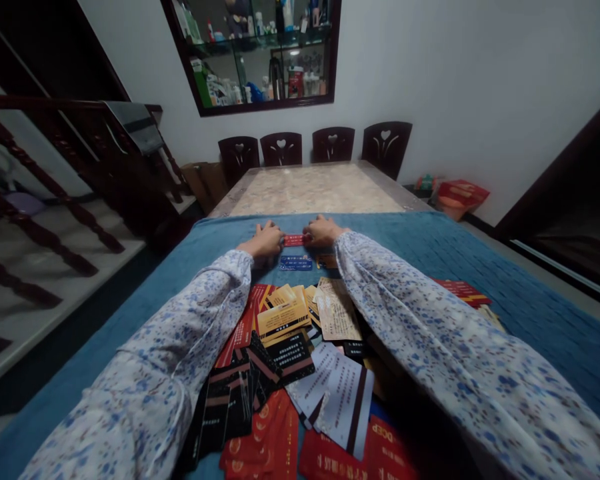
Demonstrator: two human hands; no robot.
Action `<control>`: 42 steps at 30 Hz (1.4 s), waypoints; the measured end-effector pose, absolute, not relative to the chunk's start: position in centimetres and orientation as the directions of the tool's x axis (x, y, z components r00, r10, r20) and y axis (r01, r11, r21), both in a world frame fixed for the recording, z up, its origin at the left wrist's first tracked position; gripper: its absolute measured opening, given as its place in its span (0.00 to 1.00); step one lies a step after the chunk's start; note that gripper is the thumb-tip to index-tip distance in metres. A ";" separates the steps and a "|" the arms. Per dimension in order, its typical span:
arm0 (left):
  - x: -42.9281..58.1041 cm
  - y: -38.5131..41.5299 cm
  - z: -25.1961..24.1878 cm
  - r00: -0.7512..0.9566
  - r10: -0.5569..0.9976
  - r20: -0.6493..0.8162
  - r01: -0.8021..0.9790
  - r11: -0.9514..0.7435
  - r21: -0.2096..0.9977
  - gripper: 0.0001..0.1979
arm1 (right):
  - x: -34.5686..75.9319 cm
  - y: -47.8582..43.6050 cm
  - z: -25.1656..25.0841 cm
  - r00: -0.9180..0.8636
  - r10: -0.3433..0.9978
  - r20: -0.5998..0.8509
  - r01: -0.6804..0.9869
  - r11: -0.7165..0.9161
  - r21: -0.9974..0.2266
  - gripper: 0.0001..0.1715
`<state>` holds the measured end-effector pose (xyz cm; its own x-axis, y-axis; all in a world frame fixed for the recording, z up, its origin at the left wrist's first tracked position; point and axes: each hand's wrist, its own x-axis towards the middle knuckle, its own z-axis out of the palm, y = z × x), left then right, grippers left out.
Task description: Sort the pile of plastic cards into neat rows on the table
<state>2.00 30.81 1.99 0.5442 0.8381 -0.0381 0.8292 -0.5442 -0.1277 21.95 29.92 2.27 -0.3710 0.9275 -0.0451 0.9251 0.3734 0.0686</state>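
Observation:
A red card [295,240] lies flat on the blue cloth, well out in front of me. My left hand [265,241] has its curled fingers at the card's left end, and my right hand [322,232] grips the right end the same way. Just nearer to me is a blue card [295,263]. Beside it, partly covered by my right wrist, an orange card [326,261] shows. Between my forearms spreads a loose heap of cards: gold cards [283,319], black cards [293,355], silver cards [347,399] and red cards [267,437].
The blue cloth [210,233] covers the near part of a marble-topped table [325,187]. More red cards [460,291] lie to the right, past my sleeve. Several dark chairs [281,148] stand at the far end. A wooden railing [55,193] runs along the left.

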 end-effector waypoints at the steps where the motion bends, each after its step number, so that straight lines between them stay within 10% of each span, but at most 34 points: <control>1: 1.8 30.6 2.1 0.543 0.839 -0.032 0.830 -0.542 -0.131 0.18 | 21.9 29.8 2.3 -0.376 0.926 -0.038 0.924 0.377 0.065 0.26; 42: -11.8 11.4 0.8 0.384 0.911 0.148 0.916 -0.397 0.062 0.18 | 11.1 14.7 2.8 -0.824 0.542 0.162 0.536 0.840 -0.083 0.19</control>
